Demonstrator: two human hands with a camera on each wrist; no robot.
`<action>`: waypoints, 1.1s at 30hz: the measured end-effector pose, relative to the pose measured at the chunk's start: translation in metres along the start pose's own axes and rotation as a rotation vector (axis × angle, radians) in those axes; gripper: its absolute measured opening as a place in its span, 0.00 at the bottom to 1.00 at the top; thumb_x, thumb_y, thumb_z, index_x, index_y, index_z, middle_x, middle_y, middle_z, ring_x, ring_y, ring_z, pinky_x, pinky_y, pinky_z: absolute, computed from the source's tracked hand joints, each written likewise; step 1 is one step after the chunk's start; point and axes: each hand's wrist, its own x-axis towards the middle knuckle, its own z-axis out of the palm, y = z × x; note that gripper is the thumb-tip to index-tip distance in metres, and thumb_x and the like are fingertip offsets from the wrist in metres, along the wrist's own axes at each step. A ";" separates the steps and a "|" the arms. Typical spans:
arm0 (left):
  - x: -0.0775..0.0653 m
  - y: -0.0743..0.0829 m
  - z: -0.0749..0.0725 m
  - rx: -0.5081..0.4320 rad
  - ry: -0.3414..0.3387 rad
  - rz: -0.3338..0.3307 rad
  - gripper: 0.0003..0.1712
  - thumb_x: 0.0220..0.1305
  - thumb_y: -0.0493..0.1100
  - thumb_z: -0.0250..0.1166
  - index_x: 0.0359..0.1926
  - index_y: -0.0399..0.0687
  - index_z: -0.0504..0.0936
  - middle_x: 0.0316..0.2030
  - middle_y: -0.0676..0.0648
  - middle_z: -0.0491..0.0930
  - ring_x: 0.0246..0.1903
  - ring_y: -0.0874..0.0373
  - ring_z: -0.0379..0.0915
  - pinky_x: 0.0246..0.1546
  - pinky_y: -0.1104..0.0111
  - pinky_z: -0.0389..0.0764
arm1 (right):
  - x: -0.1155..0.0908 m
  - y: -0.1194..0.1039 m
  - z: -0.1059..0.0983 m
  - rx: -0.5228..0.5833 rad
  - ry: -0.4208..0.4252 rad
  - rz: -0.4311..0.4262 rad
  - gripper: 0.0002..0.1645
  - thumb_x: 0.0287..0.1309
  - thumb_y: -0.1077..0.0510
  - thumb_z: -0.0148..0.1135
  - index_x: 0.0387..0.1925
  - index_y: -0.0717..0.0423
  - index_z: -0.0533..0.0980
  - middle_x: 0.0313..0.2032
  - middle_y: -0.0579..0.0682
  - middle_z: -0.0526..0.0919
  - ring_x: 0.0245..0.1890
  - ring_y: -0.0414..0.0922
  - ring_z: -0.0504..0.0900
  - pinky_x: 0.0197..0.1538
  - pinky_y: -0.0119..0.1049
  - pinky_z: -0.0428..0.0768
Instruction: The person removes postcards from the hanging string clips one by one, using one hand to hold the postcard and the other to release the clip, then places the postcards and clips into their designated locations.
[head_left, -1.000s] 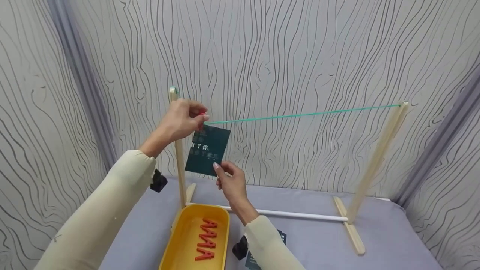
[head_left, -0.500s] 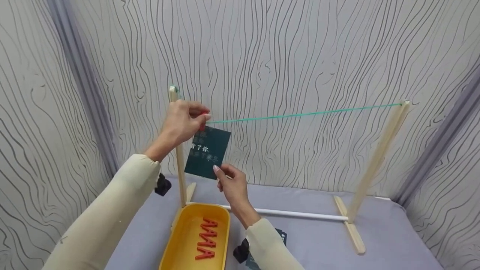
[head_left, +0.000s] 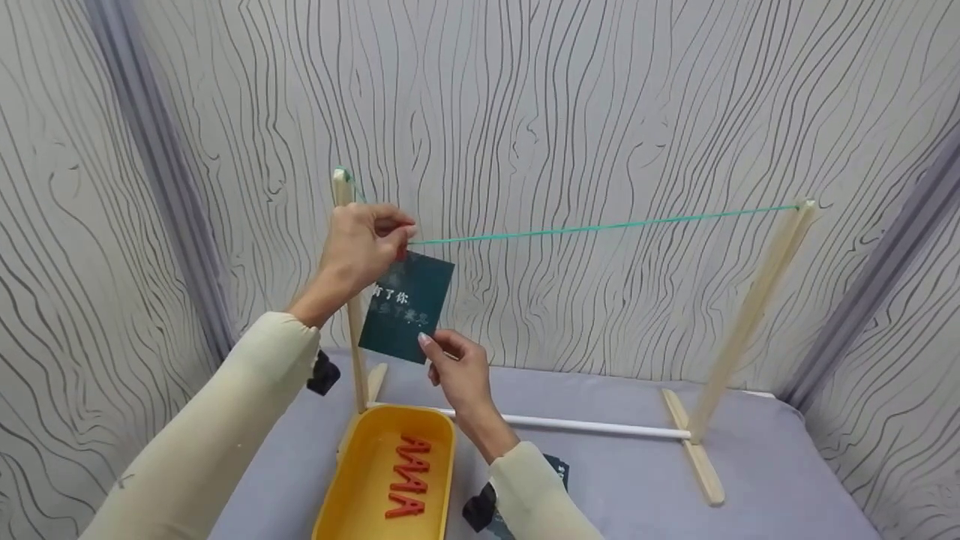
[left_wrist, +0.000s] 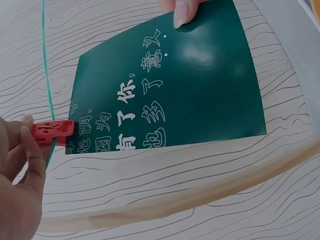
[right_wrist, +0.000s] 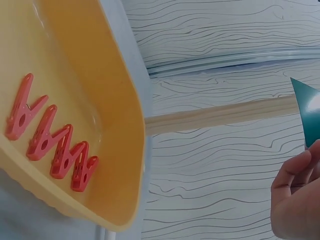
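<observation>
My left hand [head_left: 362, 244] pinches a red clothespin [left_wrist: 54, 131] at the green string [head_left: 600, 227], near the left post. The clothespin's jaws sit over the top corner of a dark green card [left_wrist: 165, 90] printed with white characters. Below the string the card hangs tilted. My right hand [head_left: 461, 367] pinches the card's lower right corner between thumb and fingers. In the left wrist view the right thumb [left_wrist: 184, 12] shows on the card's edge. The right wrist view catches only a corner of the card beside the right hand [right_wrist: 297, 192].
A yellow tub [head_left: 330, 480] with several red clothespins [head_left: 409, 476] stands front left. More dark cards [head_left: 559, 469] lie partly under my right sleeve. Wooden posts [head_left: 754, 322] at both ends carry the string, and a white rod [head_left: 585, 426] joins their feet. A patterned wall stands behind.
Both hands stay on the clothespin and card. The card's lower end has shifted slightly left and down, and less of the red clothespin shows between the left fingers in the head view.
</observation>
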 end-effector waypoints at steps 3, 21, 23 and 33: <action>-0.001 0.000 0.000 0.022 0.009 0.033 0.07 0.66 0.39 0.65 0.40 0.45 0.88 0.33 0.45 0.88 0.27 0.58 0.82 0.32 0.66 0.86 | -0.004 -0.001 0.001 0.015 -0.012 0.001 0.16 0.62 0.41 0.63 0.43 0.44 0.82 0.33 0.50 0.79 0.22 0.41 0.73 0.33 0.26 0.79; -0.004 0.016 -0.010 0.146 0.054 0.233 0.06 0.66 0.38 0.64 0.40 0.43 0.87 0.37 0.45 0.89 0.34 0.56 0.84 0.38 0.64 0.86 | -0.019 0.002 -0.011 -0.002 -0.033 0.009 0.15 0.62 0.41 0.63 0.41 0.45 0.82 0.31 0.54 0.78 0.23 0.43 0.73 0.35 0.29 0.81; -0.004 0.017 -0.011 0.154 0.063 0.251 0.06 0.66 0.37 0.64 0.39 0.43 0.87 0.37 0.44 0.89 0.34 0.56 0.85 0.38 0.64 0.86 | -0.020 0.005 -0.013 -0.009 -0.033 0.012 0.16 0.61 0.40 0.63 0.41 0.45 0.82 0.32 0.53 0.78 0.23 0.44 0.73 0.36 0.30 0.82; -0.008 0.025 -0.013 0.173 0.085 0.372 0.06 0.66 0.37 0.64 0.39 0.42 0.87 0.36 0.44 0.89 0.35 0.56 0.85 0.36 0.67 0.86 | -0.028 0.019 -0.026 0.002 -0.032 0.017 0.18 0.61 0.41 0.63 0.44 0.48 0.81 0.32 0.54 0.78 0.23 0.41 0.73 0.34 0.27 0.80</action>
